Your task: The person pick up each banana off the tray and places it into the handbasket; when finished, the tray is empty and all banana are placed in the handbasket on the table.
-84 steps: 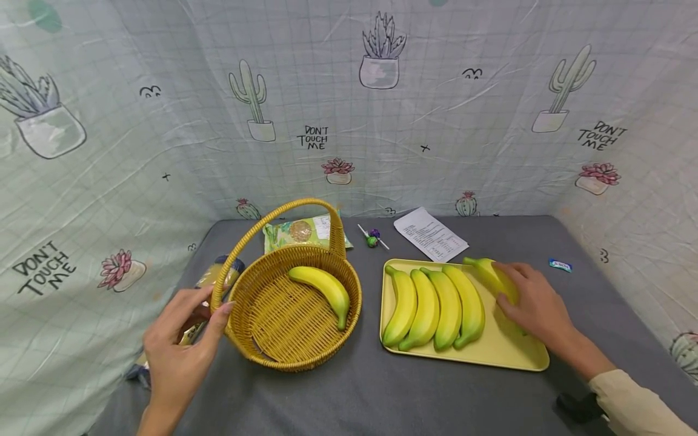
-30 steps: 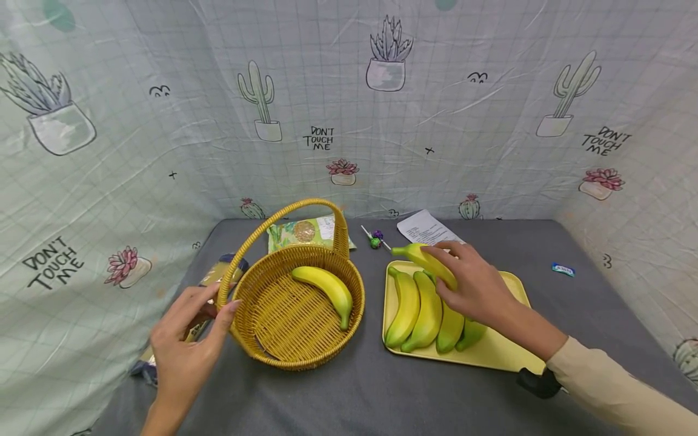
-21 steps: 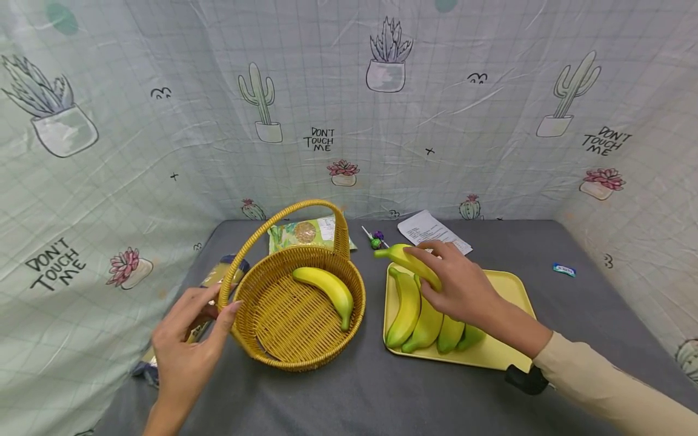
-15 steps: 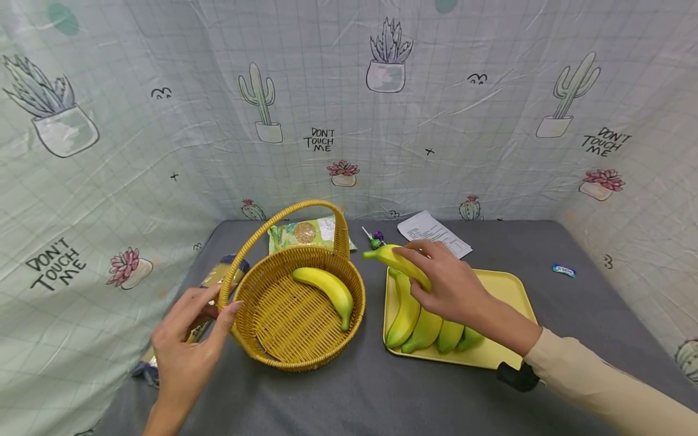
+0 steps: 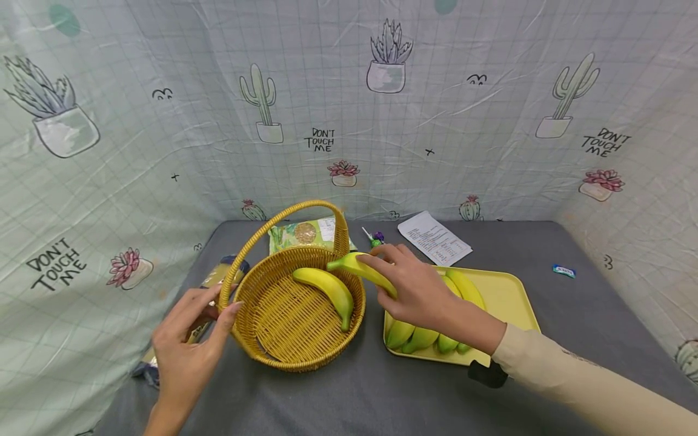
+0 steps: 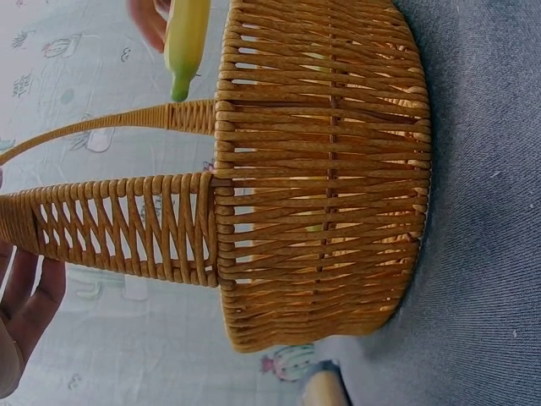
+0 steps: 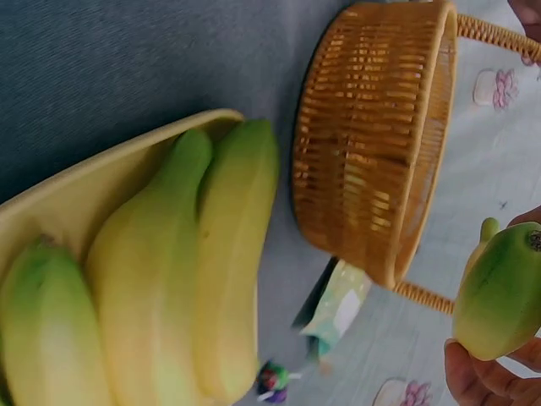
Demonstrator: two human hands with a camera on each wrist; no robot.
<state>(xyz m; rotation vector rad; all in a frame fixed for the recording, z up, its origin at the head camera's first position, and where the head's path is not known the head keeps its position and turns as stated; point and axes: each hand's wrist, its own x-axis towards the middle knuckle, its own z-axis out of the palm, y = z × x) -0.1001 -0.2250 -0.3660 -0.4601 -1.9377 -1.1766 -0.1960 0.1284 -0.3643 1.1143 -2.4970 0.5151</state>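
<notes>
My left hand (image 5: 188, 348) grips the handle of the yellow wicker basket (image 5: 291, 357) at its left side; in the left wrist view its fingers (image 6: 38, 296) wrap the woven handle. One banana (image 5: 327, 290) lies inside the basket. My right hand (image 5: 414, 290) holds another banana (image 5: 362, 269), whose stem end points left over the basket's right rim. In the right wrist view the held banana (image 7: 503, 292) shows end-on between thumb and fingers, above the level of the rim. Several bananas (image 5: 420, 339) lie side by side on the yellow tray (image 5: 507, 303), partly hidden by my right hand.
Behind the basket lies a green food packet (image 5: 302, 233), with lollipops (image 5: 376, 238) beside it. A printed paper sheet (image 5: 434, 238) is behind the tray. A small blue wrapper (image 5: 564, 270) sits far right. Another packet (image 5: 218, 272) lies left of the basket, partly covered.
My right hand has lifted a banana from the tray's right part and carried it left, up to the basket's right rim. My left hand has stayed on the handle.
</notes>
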